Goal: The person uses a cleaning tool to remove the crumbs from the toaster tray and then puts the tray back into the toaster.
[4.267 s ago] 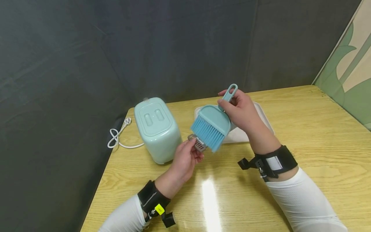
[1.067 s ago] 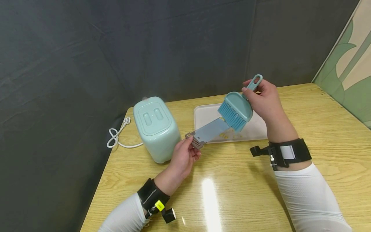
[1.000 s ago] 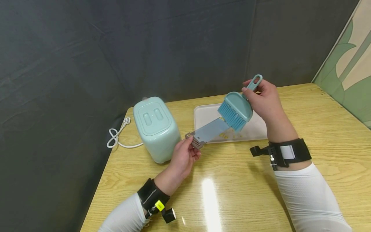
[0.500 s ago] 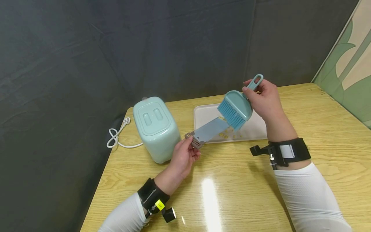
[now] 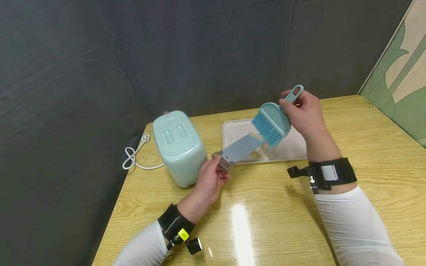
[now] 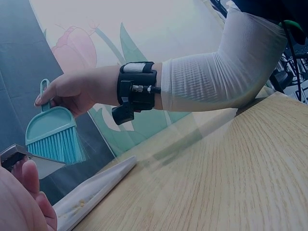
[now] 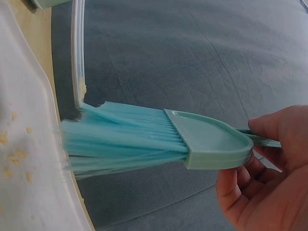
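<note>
My left hand (image 5: 209, 181) pinches the grey slotted end of a toaster crumb tray (image 5: 243, 147), whose metal sheet points away to the right, over the white serving tray (image 5: 294, 149). Yellow crumbs (image 5: 257, 154) lie on the white tray, and a few cling to the crumb tray's far end. With thumb and fingers my right hand (image 5: 305, 114) grips a light blue hand brush (image 5: 275, 117) by its looped handle. Its bristles (image 7: 120, 137) hang at the crumb tray's far edge, above the white tray. In the left wrist view the brush (image 6: 50, 127) shows just beyond the crumb tray.
A mint-green toaster (image 5: 186, 162) with a lid on top stands left of the crumb tray, close to my left hand. Its white cord (image 5: 151, 168) and plug (image 5: 145, 138) lie near the table's left edge. A dark curtain (image 5: 213, 55) hangs behind the table.
Over several seconds the brush has swept from the crumb tray's slotted end to its far end, uncovering the sheet. Lately it has shifted slightly off that edge. My left hand stays nearly still.
</note>
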`<state>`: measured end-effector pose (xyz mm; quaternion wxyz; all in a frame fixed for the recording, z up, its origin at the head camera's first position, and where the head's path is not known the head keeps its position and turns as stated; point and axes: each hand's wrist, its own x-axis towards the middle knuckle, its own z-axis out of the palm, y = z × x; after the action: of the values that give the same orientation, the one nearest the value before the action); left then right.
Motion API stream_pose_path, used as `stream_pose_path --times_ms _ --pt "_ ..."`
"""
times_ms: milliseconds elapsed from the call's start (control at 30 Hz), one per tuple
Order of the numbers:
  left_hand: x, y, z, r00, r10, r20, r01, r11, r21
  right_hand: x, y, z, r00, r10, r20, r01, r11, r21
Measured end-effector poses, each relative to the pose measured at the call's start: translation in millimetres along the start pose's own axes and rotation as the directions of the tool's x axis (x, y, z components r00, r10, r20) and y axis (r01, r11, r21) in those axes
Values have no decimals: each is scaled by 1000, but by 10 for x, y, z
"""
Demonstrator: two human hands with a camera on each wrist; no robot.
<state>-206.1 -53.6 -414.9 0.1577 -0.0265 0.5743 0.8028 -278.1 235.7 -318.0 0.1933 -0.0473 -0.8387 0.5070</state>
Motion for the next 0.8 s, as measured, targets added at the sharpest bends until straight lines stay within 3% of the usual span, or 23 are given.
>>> stream_pose_path --times_ms 267,533,633,800 --pt "-16 26 5 1000 0 -6 0 1000 2 16 1 -21 996 -18 -92 22 999 45" --pt "-9 32 11 1000 -3 -9 3 1000 -1 -19 -87 -65 981 -48 -186 89 971 220" --pt "-8 32 11 1000 2 -5 -2 1000 6 -81 -167 -48 986 -55 -158 110 923 368" --pt "-11 31 7 1000 9 -1 -9 1000 10 -216 -314 104 995 -92 -29 90 778 622"
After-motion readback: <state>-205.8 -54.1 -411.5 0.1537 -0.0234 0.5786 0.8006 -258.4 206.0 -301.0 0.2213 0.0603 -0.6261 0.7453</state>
